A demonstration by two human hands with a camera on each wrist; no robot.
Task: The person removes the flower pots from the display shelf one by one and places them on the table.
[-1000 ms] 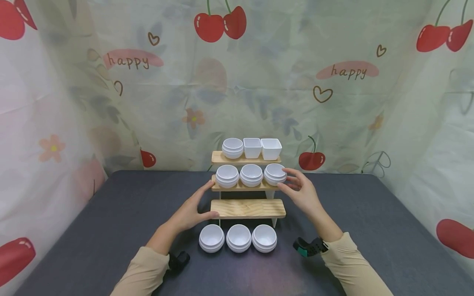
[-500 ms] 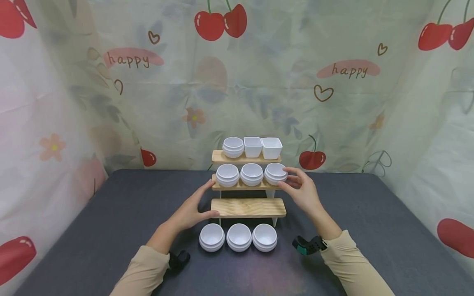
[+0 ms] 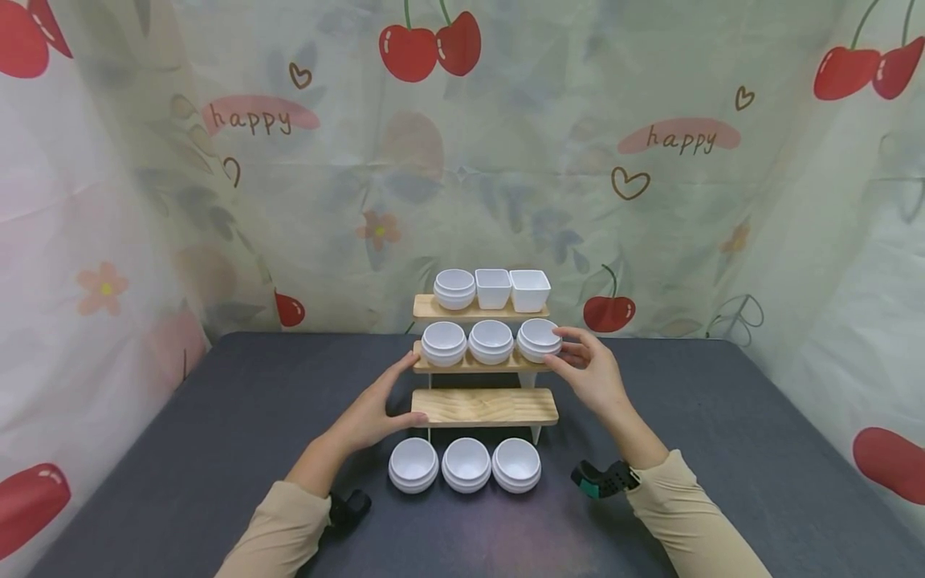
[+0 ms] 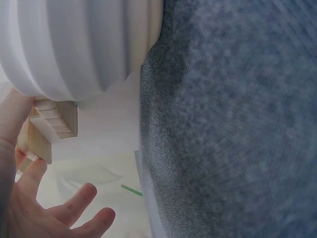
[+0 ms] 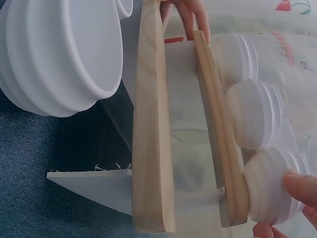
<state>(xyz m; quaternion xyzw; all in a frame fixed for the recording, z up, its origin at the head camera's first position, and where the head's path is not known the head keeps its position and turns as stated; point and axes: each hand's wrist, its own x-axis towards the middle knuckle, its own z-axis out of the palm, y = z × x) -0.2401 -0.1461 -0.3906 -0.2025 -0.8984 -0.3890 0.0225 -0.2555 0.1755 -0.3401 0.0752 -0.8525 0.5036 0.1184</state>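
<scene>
My right hand (image 3: 594, 376) pinches the right-hand white round bowl (image 3: 536, 337) on the middle shelf (image 3: 477, 368) of a wooden tiered stand. In the right wrist view that bowl (image 5: 270, 188) sits on the shelf, between thumb and fingers. At the stand's left side, my left hand (image 3: 367, 411) touches the wood, its thumb at the end of the lowest shelf (image 3: 484, 408) and a finger at the middle shelf's end. Its other fingers (image 4: 79, 201) are spread beside the stand in the left wrist view. Two more round bowls (image 3: 444, 343) share the middle shelf.
On the top shelf (image 3: 482, 311) stand a round bowl (image 3: 454, 289) and two square bowls (image 3: 494, 289). Several bowls are in view; three round ones (image 3: 466, 466) line the dark tabletop (image 3: 253, 385) before the stand. A patterned cloth (image 3: 506, 185) hangs behind.
The pinched bowl and my right fingertips have shifted very slightly to the right. My left hand stays in place on the stand.
</scene>
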